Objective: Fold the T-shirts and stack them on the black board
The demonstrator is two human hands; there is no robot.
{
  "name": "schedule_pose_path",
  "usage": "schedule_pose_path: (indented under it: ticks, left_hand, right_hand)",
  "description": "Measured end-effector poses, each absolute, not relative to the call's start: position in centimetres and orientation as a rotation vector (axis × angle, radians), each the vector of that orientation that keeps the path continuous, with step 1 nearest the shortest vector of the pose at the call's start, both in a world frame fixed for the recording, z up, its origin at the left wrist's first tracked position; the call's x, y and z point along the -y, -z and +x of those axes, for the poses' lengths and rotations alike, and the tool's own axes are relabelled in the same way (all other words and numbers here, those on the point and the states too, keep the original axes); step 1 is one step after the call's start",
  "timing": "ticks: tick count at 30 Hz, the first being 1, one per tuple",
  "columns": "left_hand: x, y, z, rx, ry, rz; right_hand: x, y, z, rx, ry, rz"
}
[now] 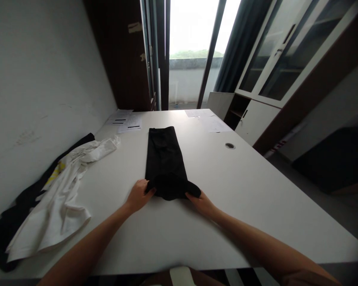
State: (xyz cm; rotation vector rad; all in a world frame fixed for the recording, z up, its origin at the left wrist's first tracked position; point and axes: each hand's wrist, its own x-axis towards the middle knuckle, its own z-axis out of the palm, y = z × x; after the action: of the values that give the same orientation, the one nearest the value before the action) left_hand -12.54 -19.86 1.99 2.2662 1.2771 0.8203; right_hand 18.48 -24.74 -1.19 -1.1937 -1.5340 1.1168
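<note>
A black cloth garment lies lengthwise on the white table, folded into a long narrow shape. Its near end is bunched and raised slightly, with a dark fold facing me. My left hand pinches the left corner of that near end, thumb against the cloth. At the right corner, my right hand grips the edge, its fingers partly hidden by the black fabric. Both hands are closed on the same garment.
At the left, a white garment and black clothing lie along the wall. Papers rest at the back left, more papers at the back right. A round cable hole sits near the right edge.
</note>
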Motion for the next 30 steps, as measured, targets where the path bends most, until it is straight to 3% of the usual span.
schedule_pose_path:
  ticks: [6,13,21,30]
  left_hand:
    - [21.0,-2.7,-13.7,-1.014,-0.709,2.131]
    - [21.2,-4.0,-14.4,-0.763,-0.533,2.338]
    - [21.5,-3.9,-14.7,-0.895,-0.583,2.275]
    - [21.9,-4.4,-14.4,-0.661,-0.511,2.388]
  right_hand:
    - [25.2,0.2,18.9,1.824,-1.128,-1.032]
    - [25.7,-2.2,18.7,2.108,-0.883,-0.641]
    - [25.4,-2.3,18.6,2.21,-0.861,-0.55]
    - [25.8,-3.0,18.5,2.148,-0.869,-0.628]
